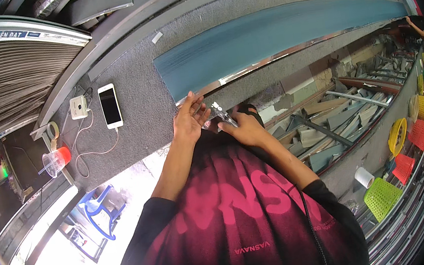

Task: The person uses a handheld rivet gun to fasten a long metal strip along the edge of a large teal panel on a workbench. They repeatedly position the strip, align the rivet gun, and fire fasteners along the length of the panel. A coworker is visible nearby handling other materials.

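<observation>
A long blue-green sheet lies across the grey carpeted worktop, with a shiny, partly reddish-brown strip along its near edge. My left hand is at the sheet's near left corner. Its fingers are loosely bent and apart, the tips at the edge; whether they grip it is hard to see. Close to my body, my right hand is closed around a silver plier-like hand tool. The tool's pale tip points up and left, just below the strip and apart from it.
Left on the worktop lie a white phone on a cable, a white charger box and a tape roll. A plastic cup stands at its edge. Right are a scrap bin and coloured baskets. Another person's arm reaches the sheet's far end.
</observation>
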Action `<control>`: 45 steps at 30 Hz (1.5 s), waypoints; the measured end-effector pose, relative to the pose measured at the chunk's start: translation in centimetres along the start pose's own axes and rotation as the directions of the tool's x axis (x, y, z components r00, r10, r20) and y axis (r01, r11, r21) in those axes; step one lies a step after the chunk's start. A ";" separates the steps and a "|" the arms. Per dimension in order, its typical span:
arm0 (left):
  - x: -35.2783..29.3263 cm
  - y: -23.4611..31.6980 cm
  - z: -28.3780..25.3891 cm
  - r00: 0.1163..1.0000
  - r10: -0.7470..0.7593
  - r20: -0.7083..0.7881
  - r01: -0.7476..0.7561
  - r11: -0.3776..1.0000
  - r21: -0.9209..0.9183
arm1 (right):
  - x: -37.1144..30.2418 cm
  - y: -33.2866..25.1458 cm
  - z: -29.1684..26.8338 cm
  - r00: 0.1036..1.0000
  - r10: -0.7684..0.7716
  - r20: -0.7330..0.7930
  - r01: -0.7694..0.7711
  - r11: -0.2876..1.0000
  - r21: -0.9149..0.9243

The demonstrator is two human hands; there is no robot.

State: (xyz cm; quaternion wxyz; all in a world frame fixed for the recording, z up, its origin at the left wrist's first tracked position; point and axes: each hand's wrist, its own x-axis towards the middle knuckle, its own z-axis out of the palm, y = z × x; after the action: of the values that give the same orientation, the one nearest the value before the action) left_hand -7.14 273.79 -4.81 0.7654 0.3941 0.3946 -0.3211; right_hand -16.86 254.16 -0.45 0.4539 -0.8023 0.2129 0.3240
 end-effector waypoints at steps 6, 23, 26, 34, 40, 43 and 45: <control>-0.2 -0.2 0.4 0.998 0.044 -0.048 -0.048 0.995 -0.087 | 1.6 -1.7 1.7 0.999 0.015 -0.048 -0.016 1.000 -0.023; -2.5 -1.5 -0.5 0.952 0.262 0.157 -0.278 0.956 0.089 | 0.8 -5.6 3.4 0.988 -0.008 -0.157 0.024 0.995 0.097; -3.0 -1.5 -0.3 0.945 0.270 0.182 -0.285 0.956 0.061 | 0.9 -5.8 3.6 0.978 0.000 -0.207 0.026 0.993 0.119; -2.7 -1.5 -0.1 0.935 0.298 0.192 -0.307 0.951 0.018 | 0.8 -6.2 4.0 0.965 -0.072 -0.253 0.093 0.993 0.074; -2.7 -1.3 -0.4 0.941 0.278 0.193 -0.285 0.958 0.010 | 1.4 -5.5 4.8 0.955 -0.063 -0.290 0.093 0.991 0.093; -2.8 -1.0 -0.4 0.948 0.254 0.192 -0.259 0.966 -0.003 | 1.8 -5.1 5.2 0.947 -0.085 -0.310 0.110 0.992 0.064; -2.8 -1.0 -0.4 0.940 0.262 0.217 -0.261 0.965 -0.036 | 1.9 -4.8 5.4 0.942 -0.098 -0.321 0.119 0.992 0.045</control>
State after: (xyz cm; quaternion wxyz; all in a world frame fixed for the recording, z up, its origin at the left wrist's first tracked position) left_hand -9.48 274.14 -2.90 0.8414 0.4028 0.2527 -0.2569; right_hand -14.18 261.12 -0.99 0.4561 -0.8397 0.2488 0.1581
